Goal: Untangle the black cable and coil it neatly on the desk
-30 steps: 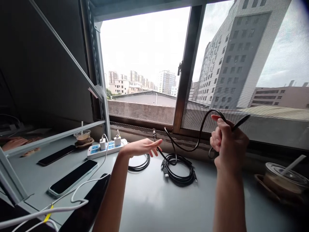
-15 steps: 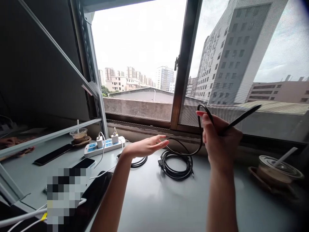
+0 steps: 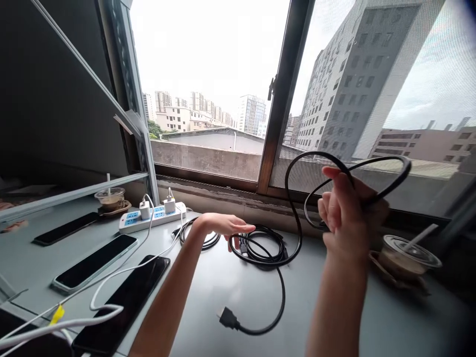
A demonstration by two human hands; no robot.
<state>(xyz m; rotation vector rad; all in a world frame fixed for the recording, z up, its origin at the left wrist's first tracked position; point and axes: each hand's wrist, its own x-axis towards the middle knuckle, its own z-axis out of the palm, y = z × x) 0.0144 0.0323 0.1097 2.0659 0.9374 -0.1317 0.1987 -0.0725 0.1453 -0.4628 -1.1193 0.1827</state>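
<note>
A black HDMI cable (image 3: 297, 218) hangs in loops from my right hand (image 3: 347, 203), whose fingers are closed around it above the desk. One loop arcs out to the right of that hand, and another drops to the left. The cable's plug (image 3: 228, 317) lies on the desk near the front. My left hand (image 3: 223, 225) hovers palm down with fingers stretched out, beside the cable's lower left bend; whether the fingertips touch it I cannot tell. Behind that bend lies a coiled black cable (image 3: 266, 238), and a second black coil (image 3: 211, 243) is partly hidden by my left hand.
A power strip (image 3: 128, 225) with white chargers stands at the back left. Several phones, one a black phone (image 3: 130, 292), and white cables (image 3: 107, 307) lie on the left. Iced drinks stand at both sides, the nearer drink cup (image 3: 407, 258) on the right. A window is behind.
My right hand has moved slightly right, and the cable now spreads in wider loops. Its plug has come into view on the desk. My left hand has lowered a little beside the cable.
</note>
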